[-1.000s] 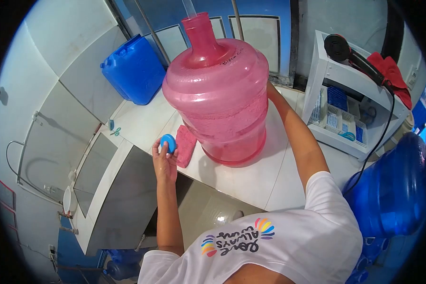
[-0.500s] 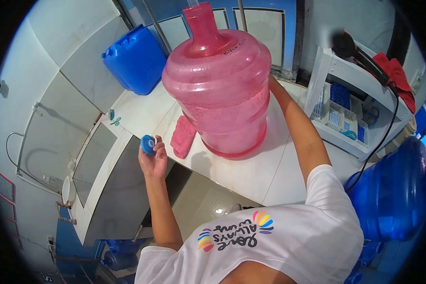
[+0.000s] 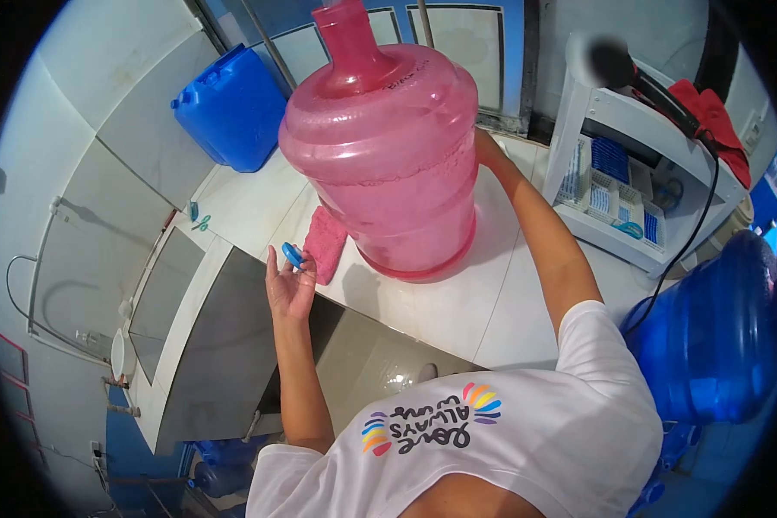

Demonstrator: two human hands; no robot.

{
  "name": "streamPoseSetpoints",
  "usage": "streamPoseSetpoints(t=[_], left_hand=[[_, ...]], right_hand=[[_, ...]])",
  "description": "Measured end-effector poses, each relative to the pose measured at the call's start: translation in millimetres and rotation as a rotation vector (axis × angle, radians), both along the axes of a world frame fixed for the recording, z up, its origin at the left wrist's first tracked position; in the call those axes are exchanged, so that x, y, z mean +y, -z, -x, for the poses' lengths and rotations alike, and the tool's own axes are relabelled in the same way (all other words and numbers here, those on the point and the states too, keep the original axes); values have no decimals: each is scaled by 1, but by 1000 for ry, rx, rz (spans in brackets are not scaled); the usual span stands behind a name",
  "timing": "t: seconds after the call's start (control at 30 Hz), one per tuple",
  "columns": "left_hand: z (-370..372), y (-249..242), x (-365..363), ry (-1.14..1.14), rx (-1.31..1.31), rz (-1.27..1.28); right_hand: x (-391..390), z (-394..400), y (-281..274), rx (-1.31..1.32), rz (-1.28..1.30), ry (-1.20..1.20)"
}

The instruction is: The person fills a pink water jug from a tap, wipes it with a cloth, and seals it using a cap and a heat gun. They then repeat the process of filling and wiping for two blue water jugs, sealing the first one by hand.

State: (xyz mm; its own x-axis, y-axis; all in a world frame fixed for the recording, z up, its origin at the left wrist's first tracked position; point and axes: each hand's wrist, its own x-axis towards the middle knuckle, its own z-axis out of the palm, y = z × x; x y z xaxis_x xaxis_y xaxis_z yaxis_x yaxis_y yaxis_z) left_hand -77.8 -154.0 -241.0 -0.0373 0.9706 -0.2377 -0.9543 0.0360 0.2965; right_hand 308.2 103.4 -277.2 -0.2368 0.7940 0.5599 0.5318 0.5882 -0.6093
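Held in the fingers of my left hand [image 3: 290, 293] is a blue bottle cap [image 3: 293, 255], turned nearly edge-on at fingertip height, with some fingers spread. Behind that hand a pink cloth [image 3: 326, 246] lies against the base of a large pink water jug [image 3: 388, 164]. The jug stands upright on the white tiled counter, and a clear tube-like piece shows at its mouth at the top edge. My right hand [image 3: 489, 148] reaches round the jug's far right side; its fingers are hidden behind the jug.
A blue jerrycan [image 3: 233, 112] stands at the back left, near small green scissors [image 3: 201, 223]. To the right, a white shelf [image 3: 617, 233] carries baskets and a black heat gun or dryer [image 3: 656, 95] with a hanging cord. A blue water jug [image 3: 708, 332] stands beside it.
My left hand has moved slightly right, closer to the pink cloth, and the cap has tilted from face-on to nearly edge-on. The whole view has shifted a little; the pink jug still stands upright.
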Motion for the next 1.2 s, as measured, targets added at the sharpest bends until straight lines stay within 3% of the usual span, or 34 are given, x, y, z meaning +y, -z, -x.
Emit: streamPoseSetpoints(t=[0.17,0.23,0.37,0.67,0.77,0.8,0.83,1.1,1.2], left_hand=[[6,9,7,34,17,-61],[5,11,4,-76,-9,-30],[7,18,-9,-12,-39,-49],[-1,33,-23,-49,-73,21],[-1,25,-21,-77,-40,61],[-1,21,-20,-76,-38,60],[0,14,-17,-82,62,-2],[-2,-120,50,-338,445,-410],[-11,-168,90,-391,463,-484]], right_hand=[[-24,-7,7,48,-19,126],[-26,-13,18,17,103,247],[-39,-9,12,141,249,292],[-9,9,-17,-48,-7,129],[34,10,5,14,-50,-9],[62,9,24,169,47,-106],[76,9,35,323,147,-203],[69,4,35,259,172,-198],[59,-1,36,234,170,-197]])
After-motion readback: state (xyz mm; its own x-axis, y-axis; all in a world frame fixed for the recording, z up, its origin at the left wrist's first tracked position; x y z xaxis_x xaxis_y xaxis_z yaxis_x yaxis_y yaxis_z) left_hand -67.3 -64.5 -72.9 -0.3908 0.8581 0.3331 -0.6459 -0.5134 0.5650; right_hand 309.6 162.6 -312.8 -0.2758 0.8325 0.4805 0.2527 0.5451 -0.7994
